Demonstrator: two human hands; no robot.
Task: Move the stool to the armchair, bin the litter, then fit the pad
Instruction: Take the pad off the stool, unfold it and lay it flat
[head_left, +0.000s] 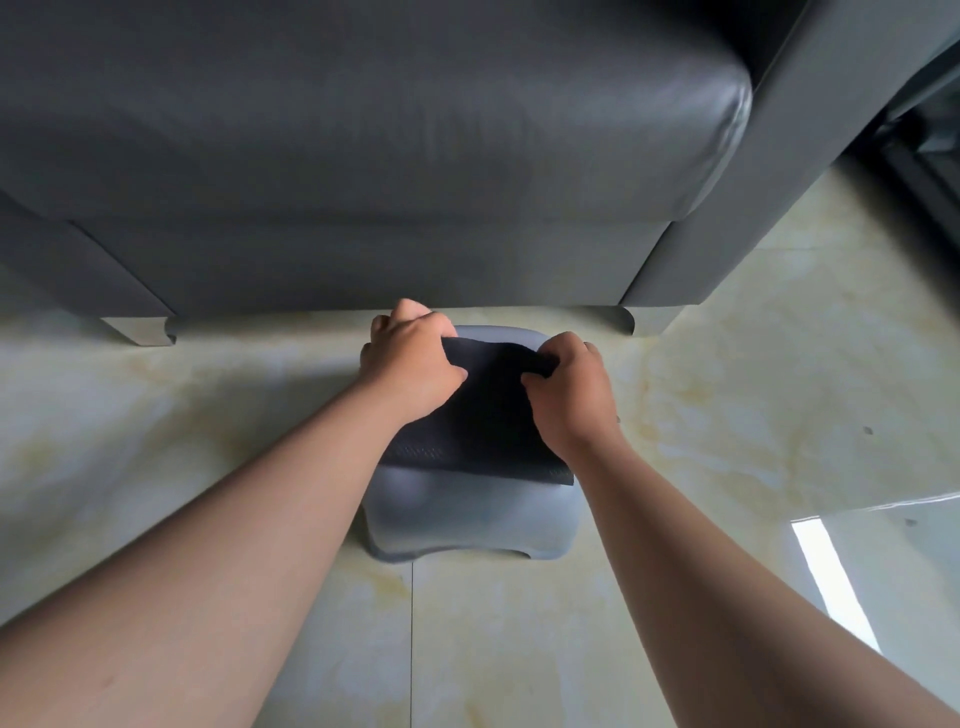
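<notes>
The armchair, dark grey and leather-like, fills the top of the view, its seat cushion bulging forward and one short metal leg showing at the lower left of its base. The floor is pale glossy tile with yellowish marbling, a grout line running toward the camera and a bright strip of reflected light at the lower right; a dark frame, maybe a door or window, sits at the far right edge. No litter and no bin are in view, so that step looks done, though it cannot be confirmed from here. The stool, a low grey plastic one with rounded corners, stands on the floor just in front of the armchair base, so the move step reads as finished. The pad, a dark textured sheet, lies across the stool top but not flat: its near edge rests on the seat, skewed, with bare grey showing beyond it, while the far edge is lifted and bunched. The left hand is curled and pinches the far left corner of the pad; the right hand is curled and pinches the far right edge. Fitting is in progress; what is left is squaring the pad up and seating it flat.
</notes>
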